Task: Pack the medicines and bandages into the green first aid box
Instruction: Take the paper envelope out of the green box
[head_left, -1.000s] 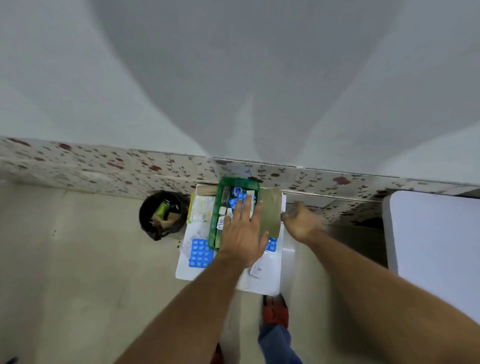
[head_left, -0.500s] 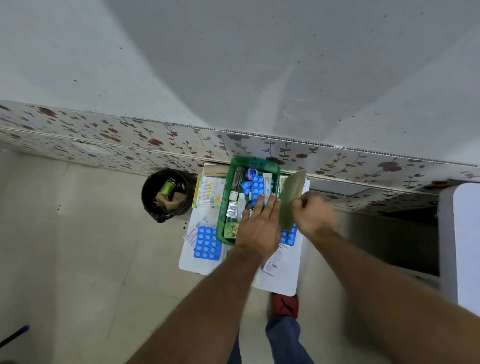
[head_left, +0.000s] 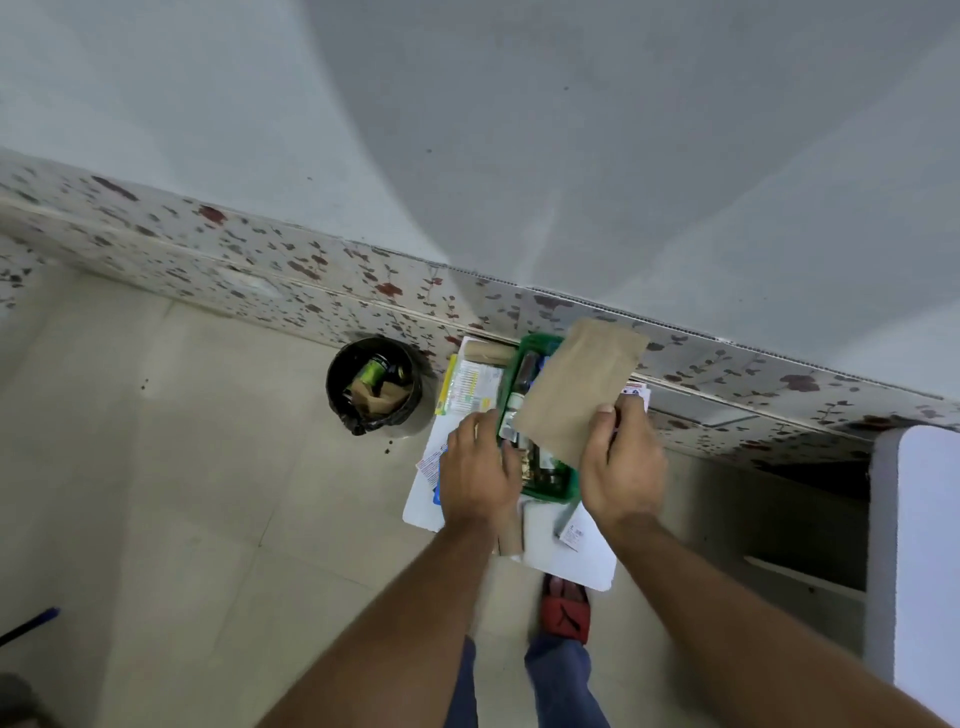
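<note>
The green first aid box (head_left: 553, 493) stands on a small white table (head_left: 566, 564) against the wall, with bottles and strips inside. My right hand (head_left: 621, 467) pinches a flat brown paper packet (head_left: 576, 384) by its near corner and holds it tilted over the box, hiding most of the contents. My left hand (head_left: 478, 467) is at the box's left wall, fingers curled, thumb over the rim. A yellow-and-white medicine pack (head_left: 467, 387) and a brown roll (head_left: 488, 353) lie left of the box. A brown tube-like item (head_left: 511, 532) shows under my left wrist.
A black bin (head_left: 374, 384) with rubbish stands on the floor left of the table. A white piece of furniture (head_left: 924, 545) is at the right. A medicine strip (head_left: 574, 530) lies near the table's front. My red shoe (head_left: 563, 610) is below the table edge.
My right hand took hold of the brown packet and swung it from the box's right side over the box. My left hand slid from on top of the contents to the left wall.
</note>
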